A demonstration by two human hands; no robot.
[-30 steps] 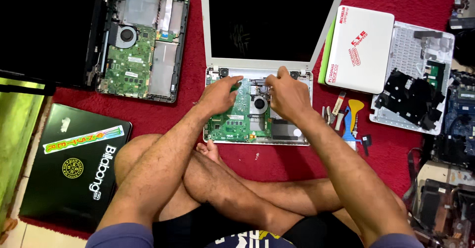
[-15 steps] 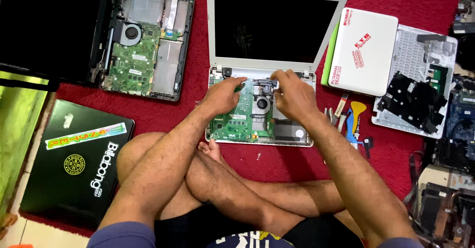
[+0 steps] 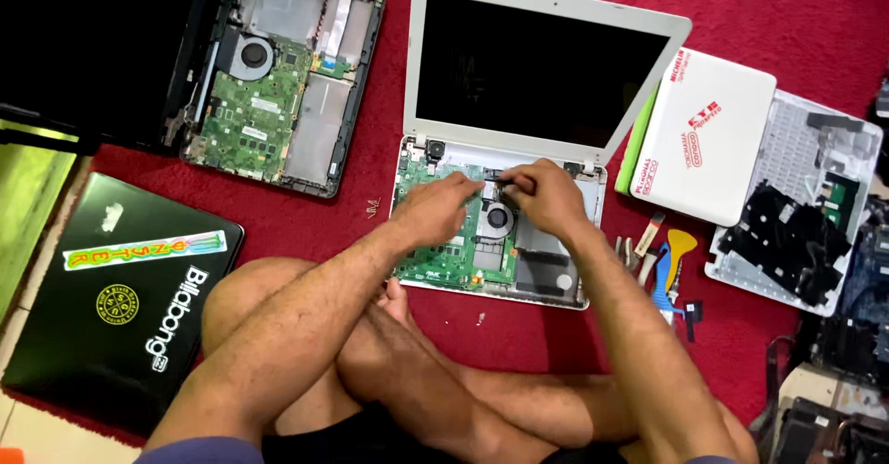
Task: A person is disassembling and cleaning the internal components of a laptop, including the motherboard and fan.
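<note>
A white laptop [image 3: 546,19] lies open on the red carpet with its keyboard cover off and its green board [image 3: 444,260] and small round fan [image 3: 500,216] exposed. Both my hands are over the board's upper half, near the hinge. My left hand [image 3: 440,206] reaches in from the left, fingertips by the left end of a thin dark strip [image 3: 493,176]. Just above the fan, my right hand [image 3: 544,195] pinches the strip's right end. My crossed legs sit right below the laptop.
A black laptop base [image 3: 278,84] with its board exposed lies at top left, and a closed black stickered laptop [image 3: 120,288] at lower left. A closed white laptop [image 3: 708,144], a white cover [image 3: 806,205] and small pry tools [image 3: 669,260] lie at right. Loose screws [image 3: 372,207] sit beside the board.
My left hand has edged right toward my right hand, so the two now nearly meet above the fan. The view has shifted slightly.
</note>
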